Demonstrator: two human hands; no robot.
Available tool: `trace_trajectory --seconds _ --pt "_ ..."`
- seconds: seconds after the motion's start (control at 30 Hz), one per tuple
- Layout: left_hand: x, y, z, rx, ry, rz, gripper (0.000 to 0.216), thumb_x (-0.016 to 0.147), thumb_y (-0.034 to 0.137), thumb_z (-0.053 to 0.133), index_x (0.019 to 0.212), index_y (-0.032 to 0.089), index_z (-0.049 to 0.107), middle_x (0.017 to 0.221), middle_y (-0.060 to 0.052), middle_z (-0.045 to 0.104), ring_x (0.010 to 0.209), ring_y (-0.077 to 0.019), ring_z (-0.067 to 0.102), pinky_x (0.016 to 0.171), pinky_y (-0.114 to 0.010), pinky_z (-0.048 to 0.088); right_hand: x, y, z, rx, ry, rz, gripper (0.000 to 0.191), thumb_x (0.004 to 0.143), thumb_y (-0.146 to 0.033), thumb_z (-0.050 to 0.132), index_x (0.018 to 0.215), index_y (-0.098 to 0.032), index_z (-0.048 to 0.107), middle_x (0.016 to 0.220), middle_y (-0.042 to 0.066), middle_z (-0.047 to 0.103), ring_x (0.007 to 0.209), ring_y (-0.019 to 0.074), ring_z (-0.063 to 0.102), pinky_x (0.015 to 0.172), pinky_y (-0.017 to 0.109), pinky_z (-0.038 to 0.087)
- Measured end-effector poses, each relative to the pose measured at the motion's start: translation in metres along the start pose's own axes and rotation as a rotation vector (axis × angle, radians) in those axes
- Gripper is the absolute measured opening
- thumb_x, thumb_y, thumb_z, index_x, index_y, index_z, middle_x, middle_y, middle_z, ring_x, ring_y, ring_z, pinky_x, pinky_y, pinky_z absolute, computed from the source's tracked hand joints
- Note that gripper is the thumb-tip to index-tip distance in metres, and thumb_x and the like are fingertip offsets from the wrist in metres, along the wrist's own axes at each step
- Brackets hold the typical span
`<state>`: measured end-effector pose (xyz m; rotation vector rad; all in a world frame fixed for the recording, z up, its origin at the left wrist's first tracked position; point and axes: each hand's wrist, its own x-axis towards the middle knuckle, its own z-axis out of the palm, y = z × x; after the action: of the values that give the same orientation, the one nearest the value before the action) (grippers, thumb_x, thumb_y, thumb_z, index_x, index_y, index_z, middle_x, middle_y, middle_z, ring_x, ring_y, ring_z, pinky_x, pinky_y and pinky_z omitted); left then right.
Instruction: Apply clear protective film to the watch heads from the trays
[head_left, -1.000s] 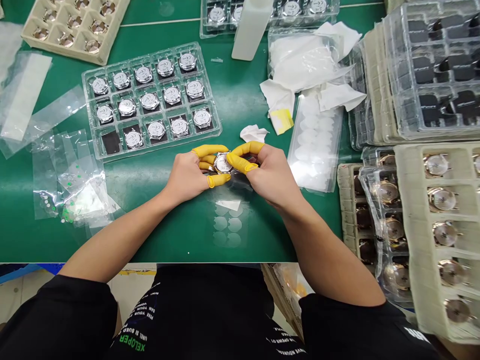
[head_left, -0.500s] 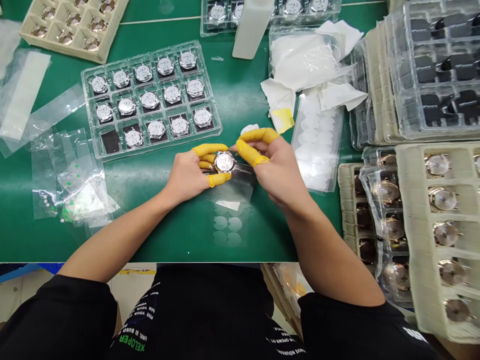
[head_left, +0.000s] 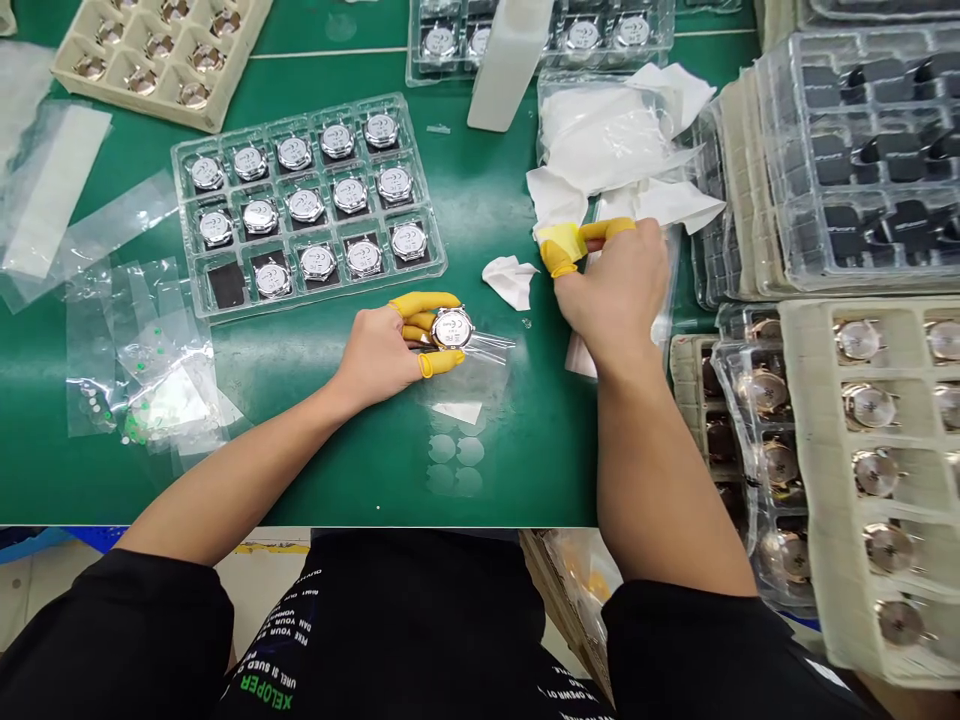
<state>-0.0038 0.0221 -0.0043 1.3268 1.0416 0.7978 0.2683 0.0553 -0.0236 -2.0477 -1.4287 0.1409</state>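
Note:
My left hand, in yellow finger cots, is closed round the edge of a round silver watch case. Its engraved back faces up. To the right, my right hand, also in yellow cots, has thumb and forefinger at opposite edges of a small yellow sheet, pinching it where it lies on white wipes. A crumpled white wipe lies between the hands. Under the watch case is a clear sheet with round film stickers. Behind stands a clear tray of watch cases, back side up, with one watch-free compartment at front left.
A white bottle stands at the back beside another tray. White wipes lie at the back right. Stacked trays crowd the right edge. Plastic bags and a beige watch tray occupy the left.
My right hand has moved right, from beside the watch case to the yellow sheet on the wipes. My left hand keeps the watch case in nearly the same place. The view has shifted slightly.

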Motion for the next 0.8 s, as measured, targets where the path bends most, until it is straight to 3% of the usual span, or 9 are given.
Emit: trace_trajectory --seconds 0.13,0.23,0.33,0.43,0.53,0.67,0.8 --pt "0.001 -0.001 0.000 -0.010 0.000 0.002 0.062 0.061 0.025 0.095 0.120 0.019 0.078 0.095 -0.004 0.080 0.083 -0.0173 0.076 0.087 -0.034 0.066 0.004 -0.006 -0.011 0.028 -0.026 0.141 0.022 0.076 -0.018 0.079 0.088 -0.023 0.062 0.085 0.008 0.062 0.089 0.0280 0.062 0.091 0.049 0.048" --pt "0.001 0.000 0.000 -0.016 0.011 0.003 0.062 0.060 0.025 0.094 0.120 0.019 0.077 0.094 -0.004 0.080 0.081 -0.0161 0.075 0.087 -0.033 0.066 -0.005 -0.022 -0.030 0.285 -0.144 0.177 0.017 0.080 -0.015 0.075 0.087 -0.023 0.062 0.078 0.005 0.062 0.072 0.0211 0.060 0.074 0.042 0.048" --pt "0.001 0.001 0.001 -0.007 0.033 -0.003 0.062 0.060 0.025 0.093 0.120 0.018 0.077 0.092 -0.003 0.080 0.080 -0.0158 0.075 0.084 -0.032 0.066 -0.026 -0.044 -0.043 0.544 -0.350 0.075 0.011 0.091 -0.028 0.068 0.085 -0.024 0.059 0.075 0.003 0.063 0.064 0.0178 0.057 0.062 0.037 0.043" --pt "0.001 0.001 0.002 -0.009 0.039 -0.001 0.060 0.062 0.024 0.091 0.119 0.018 0.076 0.090 -0.002 0.079 0.079 -0.0157 0.075 0.083 -0.031 0.066 -0.047 -0.062 -0.044 0.458 -0.442 -0.168 0.025 0.092 -0.036 0.066 0.076 -0.025 0.050 0.071 0.001 0.058 0.067 0.0176 0.053 0.066 0.035 0.041" --pt "0.001 0.001 0.003 -0.037 0.033 -0.001 0.059 0.061 0.022 0.089 0.118 0.017 0.076 0.089 -0.002 0.079 0.077 -0.0145 0.074 0.080 -0.029 0.065 -0.058 -0.071 -0.037 0.371 -0.459 -0.334 0.025 0.086 -0.035 0.068 0.074 -0.025 0.048 0.078 0.003 0.061 0.073 0.0190 0.053 0.070 0.036 0.040" --pt "0.002 -0.001 0.002 -0.095 0.013 -0.024 0.059 0.057 0.021 0.090 0.115 0.016 0.076 0.082 0.000 0.077 0.070 -0.0128 0.071 0.071 -0.026 0.064 -0.061 -0.073 -0.025 0.378 -0.521 -0.354 0.019 0.086 -0.037 0.063 0.077 -0.025 0.052 0.075 0.002 0.062 0.069 0.0186 0.052 0.068 0.035 0.038" --pt "0.002 -0.001 0.001 -0.116 0.023 -0.020 0.061 0.057 0.022 0.092 0.115 0.015 0.077 0.083 0.000 0.078 0.072 -0.0130 0.071 0.073 -0.027 0.065 -0.063 -0.072 -0.019 0.419 -0.499 -0.306 0.017 0.084 -0.035 0.067 0.080 -0.026 0.053 0.072 0.001 0.060 0.070 0.0197 0.053 0.073 0.036 0.042"
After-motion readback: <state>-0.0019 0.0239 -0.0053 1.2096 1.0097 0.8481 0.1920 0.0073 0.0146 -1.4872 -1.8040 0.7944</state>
